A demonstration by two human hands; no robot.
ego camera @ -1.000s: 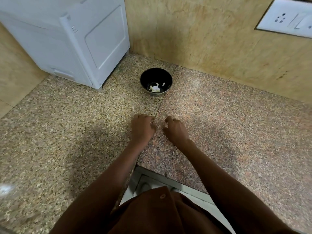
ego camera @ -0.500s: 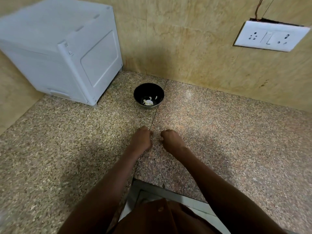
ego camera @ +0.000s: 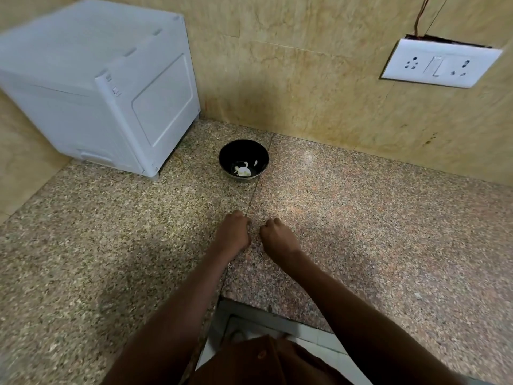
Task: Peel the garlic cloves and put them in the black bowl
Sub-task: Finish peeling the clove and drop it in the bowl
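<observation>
Black bowl (ego camera: pixel 243 159) sits on the granite bench (ego camera: pixel 361 218) near the wall, pale garlic pieces (ego camera: pixel 243 170) inside. Left hand (ego camera: pixel 232 237) and right hand (ego camera: pixel 277 238) hover close together nearer the person, fingers curled under; whether either grip holds a clove cannot be told. Risk: a small clove slipping out unseen. White appliance (ego camera: pixel 111 87) blurred at left.

No legible text anywhere. Small label on front corner post of white appliance (ego camera: pixel 111 87), left of black bowl (ego camera: pixel 243 159), too blurred to read. Socket plate (ego camera: pixel 441 62), up-right of bowl: no markings readable.
</observation>
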